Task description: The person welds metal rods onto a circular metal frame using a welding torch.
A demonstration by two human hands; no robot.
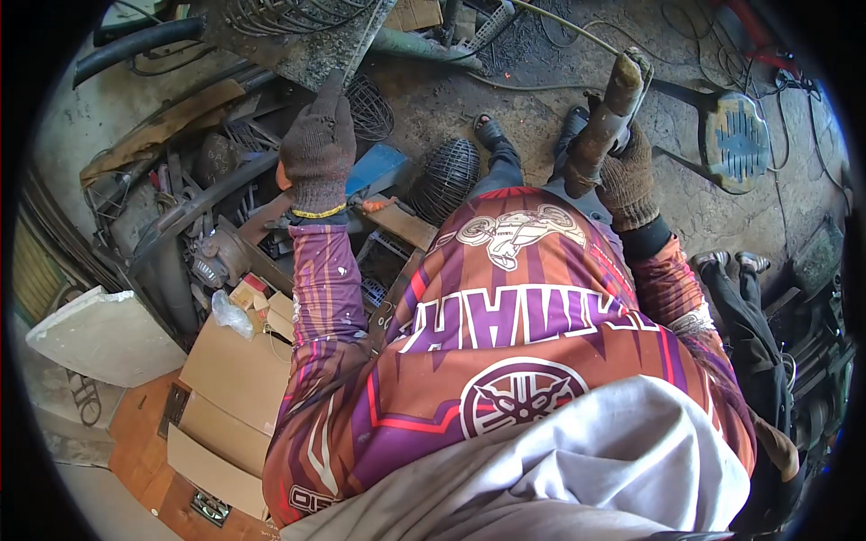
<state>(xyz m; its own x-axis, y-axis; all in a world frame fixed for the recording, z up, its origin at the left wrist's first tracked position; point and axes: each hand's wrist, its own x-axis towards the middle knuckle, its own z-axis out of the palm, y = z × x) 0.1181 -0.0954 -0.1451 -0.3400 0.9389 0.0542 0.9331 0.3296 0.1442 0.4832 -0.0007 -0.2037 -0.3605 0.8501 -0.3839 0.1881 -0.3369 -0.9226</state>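
Note:
My right hand (pixel 626 185), in a brown knit glove, is closed around a worn, brown welding electrode holder (pixel 600 135). From the holder's far end a thin pale rod (pixel 568 22) runs up and to the left. My left hand (pixel 317 155), in a dark knit glove, has its fingers stretched out toward the near edge of a grimy metal plate (pixel 302 54); whether they touch it I cannot tell. Coiled wire (pixel 289 13) lies on the plate. Beside my left hand sits a round wire cage (pixel 368 108), and another dark ribbed cage (pixel 446 176) stands near my feet.
Scrap metal and a blue piece (pixel 377 169) crowd the left, with a cardboard box (pixel 230 374) nearer me. A stool (pixel 735 140) stands at the right, and cables (pixel 780 135) cross the floor. Another person's legs (pixel 749 307) are close on my right. Something red (pixel 758 41) lies far right.

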